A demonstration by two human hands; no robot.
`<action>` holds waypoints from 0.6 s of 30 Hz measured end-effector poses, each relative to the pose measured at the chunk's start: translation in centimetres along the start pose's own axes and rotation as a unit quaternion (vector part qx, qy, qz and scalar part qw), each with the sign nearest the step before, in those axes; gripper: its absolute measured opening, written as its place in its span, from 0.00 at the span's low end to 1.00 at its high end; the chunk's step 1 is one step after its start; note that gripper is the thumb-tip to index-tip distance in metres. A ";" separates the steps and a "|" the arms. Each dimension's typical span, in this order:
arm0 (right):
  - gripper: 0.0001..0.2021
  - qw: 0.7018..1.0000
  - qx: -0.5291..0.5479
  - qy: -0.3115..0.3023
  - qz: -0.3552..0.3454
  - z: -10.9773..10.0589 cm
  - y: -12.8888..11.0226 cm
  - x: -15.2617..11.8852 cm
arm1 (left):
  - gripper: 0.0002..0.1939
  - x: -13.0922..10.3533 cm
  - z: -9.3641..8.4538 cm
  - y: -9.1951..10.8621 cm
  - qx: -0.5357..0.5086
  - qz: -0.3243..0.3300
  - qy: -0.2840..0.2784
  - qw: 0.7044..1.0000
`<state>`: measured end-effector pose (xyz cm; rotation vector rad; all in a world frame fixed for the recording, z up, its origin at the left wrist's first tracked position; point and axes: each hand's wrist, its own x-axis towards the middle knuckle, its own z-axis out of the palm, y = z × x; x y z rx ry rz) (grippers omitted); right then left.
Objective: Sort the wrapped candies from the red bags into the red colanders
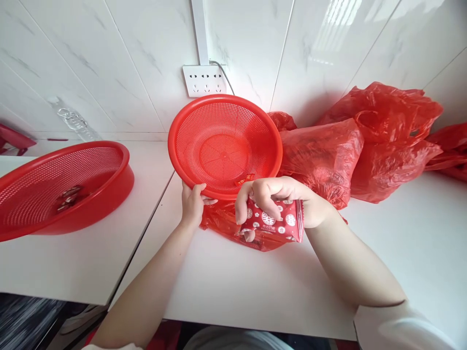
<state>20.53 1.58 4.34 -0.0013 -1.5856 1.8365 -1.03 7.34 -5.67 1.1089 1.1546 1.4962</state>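
Observation:
My left hand (193,205) grips the lower left rim of a round red mesh basket (224,146), which is tilted toward me. Inside the basket, near its lower rim, lies a small red item with yellow marks (245,180). In front of the basket's lower right rim, my right hand (282,194) holds a red printed packet (270,218) with white round patterns, its fingers curled over the front. A red plastic bag (226,226) lies beneath the basket and the packet.
At the left, a second red basket (120,194) has small wrapped pieces (71,198) inside. A clear bottle (75,121) lies behind it. Full red plastic bags (324,155) stand at the right along the tiled wall, which carries a socket panel (205,81). A seam divides the white tabletop (219,282).

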 end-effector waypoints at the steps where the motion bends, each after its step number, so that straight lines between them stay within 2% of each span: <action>1: 0.12 1.000 -0.001 -0.002 -0.001 0.0 -0.1 0.0 | 0.20 0.1 -0.1 -0.1 -0.001 -0.003 0.002 1.000; 7: 0.12 1.000 -0.014 -0.001 0.013 -0.1 -0.8 -0.1 | 0.22 0.2 -0.2 -0.3 0.000 -0.014 0.002 1.000; 12: 0.10 1.000 -0.001 0.022 -0.009 -0.3 -0.4 -0.3 | 0.21 0.1 0.2 -0.2 -0.005 -0.007 0.016 1.000; 16: 0.02 0.995 0.033 0.093 0.015 -1.2 -0.6 0.0 | 0.20 0.1 0.2 0.1 -0.001 -0.012 0.024 1.000; 18: 0.05 0.986 0.071 0.146 0.037 -1.7 -0.9 0.3 | 0.20 0.0 0.1 0.2 0.001 -0.034 0.016 0.999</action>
